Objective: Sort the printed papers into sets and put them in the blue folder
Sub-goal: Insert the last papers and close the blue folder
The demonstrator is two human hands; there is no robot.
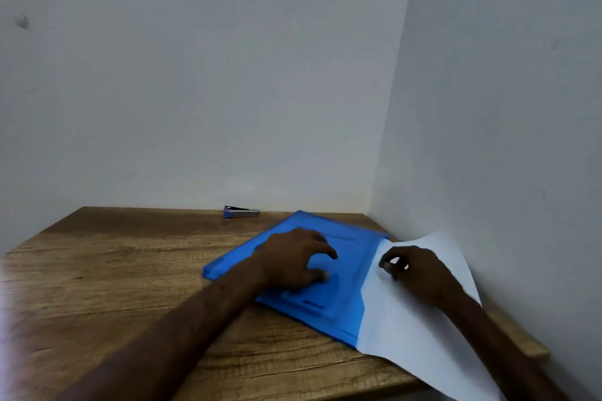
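Far to the left of both hands stretches the bare wooden table (130, 286). Beyond the left hand, against the back wall, lies a small stapler (241, 212), well apart from the fingers.

The left hand (299, 260) rests on top of the blue folder (345, 299), its fingers spread wide and bent, fingertips pressing down on the cover and gripping nothing. The folder lies flat under this hand, turned at an angle to the table edge, and reaches just as far as the right hand.

The right hand (417, 270) sits just to the right of the left one, on the printed papers (407, 335). Its thumb and forefinger curl together and pinch the white sheet close to the folder's right edge. The papers stick out from under the folder beneath this hand, spreading toward the person and over the table's front edge; any print is too blurred to see. Just right of this hand rises the side wall (505, 140)
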